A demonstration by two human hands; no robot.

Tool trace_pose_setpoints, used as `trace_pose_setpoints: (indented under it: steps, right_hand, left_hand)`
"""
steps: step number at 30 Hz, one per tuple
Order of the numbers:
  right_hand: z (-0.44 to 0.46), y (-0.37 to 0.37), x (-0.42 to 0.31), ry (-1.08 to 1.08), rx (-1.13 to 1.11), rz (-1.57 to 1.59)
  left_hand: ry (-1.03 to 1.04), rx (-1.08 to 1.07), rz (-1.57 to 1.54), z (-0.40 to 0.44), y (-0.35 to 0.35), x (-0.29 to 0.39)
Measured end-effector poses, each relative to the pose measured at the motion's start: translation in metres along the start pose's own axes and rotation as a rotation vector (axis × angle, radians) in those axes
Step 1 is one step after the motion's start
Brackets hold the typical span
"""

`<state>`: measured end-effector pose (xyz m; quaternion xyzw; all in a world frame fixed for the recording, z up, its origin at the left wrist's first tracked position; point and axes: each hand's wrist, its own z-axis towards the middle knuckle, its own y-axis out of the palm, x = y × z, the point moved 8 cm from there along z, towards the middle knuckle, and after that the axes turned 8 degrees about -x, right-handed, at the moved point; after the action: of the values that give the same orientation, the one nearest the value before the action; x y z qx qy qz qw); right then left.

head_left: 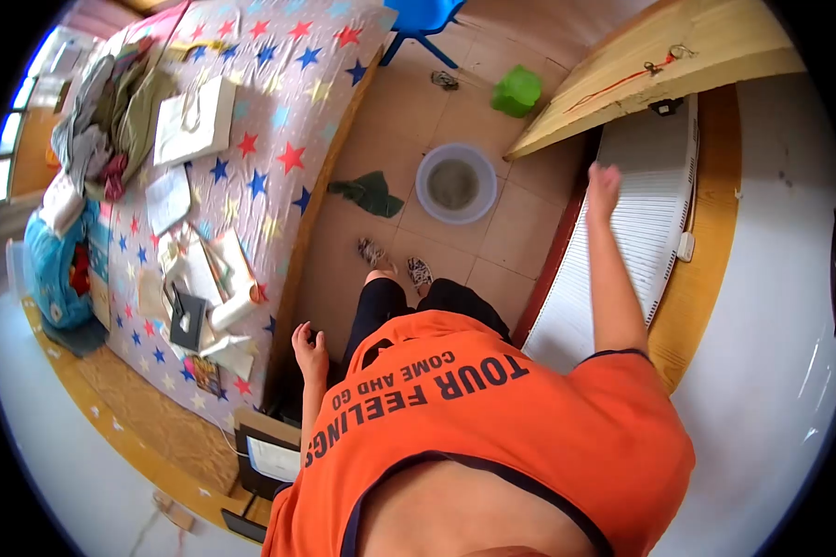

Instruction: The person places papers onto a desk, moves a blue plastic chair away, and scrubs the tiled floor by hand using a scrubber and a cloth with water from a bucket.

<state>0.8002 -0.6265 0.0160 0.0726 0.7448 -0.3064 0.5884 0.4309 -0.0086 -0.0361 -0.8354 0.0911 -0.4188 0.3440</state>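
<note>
My left hand [309,351] hangs low beside the bed's edge, its fingers apart and nothing in it. My right hand [604,189] is stretched out forward, in front of a white ribbed panel [633,223] and near the lower edge of a wooden door [641,84]. Its fingers look loosely bent and somewhat apart, with no object visible in them. Ahead of my feet, a pale round basin [422,186] with greyish water stands on the tiled floor. A dark green cloth [370,193] lies left of the basin.
On the left, a bed with a star-patterned sheet [279,190] bears clothes [139,111], a white paper bag [193,121], papers and a blue bag [60,265]. A green plastic tub [516,91] and a blue stool [423,20] stand farther off. A wall [780,306] is to my right.
</note>
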Motion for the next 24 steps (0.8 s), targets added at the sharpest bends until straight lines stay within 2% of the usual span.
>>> trace_pose_setpoints:
  steps: [1,3,4,6,7,8,10,12,15,16,17,19,20,21,24]
  right_hand:
    - [0.03,-0.005,-0.042,-0.102,0.055,-0.037]
    - [0.09,-0.006,-0.07,-0.084,0.11,-0.116]
    - [0.103,-0.002,-0.08,-0.08,0.125,-0.114]
    - [0.123,0.008,-0.077,0.241,0.204,0.135]
    - [0.145,0.011,-0.064,0.263,0.278,0.132]
    - [0.165,0.011,-0.055,0.258,0.286,0.135]
    - [0.175,0.034,-0.058,0.269,0.135,0.343]
    - [0.177,0.028,-0.061,0.113,0.299,0.369]
    - [0.179,0.022,-0.042,0.173,0.202,0.18]
    - [0.176,0.018,-0.041,0.145,0.271,0.17]
    - [0.17,0.012,-0.048,0.187,0.313,0.208]
    - [0.169,-0.003,-0.031,0.272,0.302,0.206]
    - [0.173,-0.014,-0.015,0.318,0.276,0.273]
    - [0.169,-0.028,-0.007,0.372,0.342,0.286]
    - [0.164,-0.054,0.009,0.407,0.417,0.305]
  left_hand:
    - [0.001,-0.058,0.047,0.017,0.002,0.01]
    - [0.013,-0.12,0.105,0.054,0.002,0.015]
    - [-0.012,-0.159,0.002,0.078,0.009,0.0]
    - [-0.03,-0.201,-0.105,0.122,0.022,-0.018]
    - [-0.112,-0.179,-0.213,0.14,0.026,-0.028]
    - [-0.19,-0.158,-0.322,0.161,0.031,-0.035]
    - [-0.294,-0.18,-0.494,0.198,0.049,-0.054]
    - [-0.318,-0.294,-0.515,0.231,0.068,-0.045]
    - [-0.345,-0.43,-0.519,0.312,0.081,0.005]
    - [-0.391,-0.493,-0.526,0.326,0.09,0.021]
    - [-0.413,-0.562,-0.365,0.351,0.085,0.065]
    - [-0.325,-0.681,-0.783,0.432,0.106,0.089]
    - [-0.247,-0.551,-0.443,0.451,0.081,0.167]
    - [-0.168,-0.533,-0.375,0.477,0.073,0.218]
    - [-0.117,-0.536,-0.296,0.558,0.07,0.301]
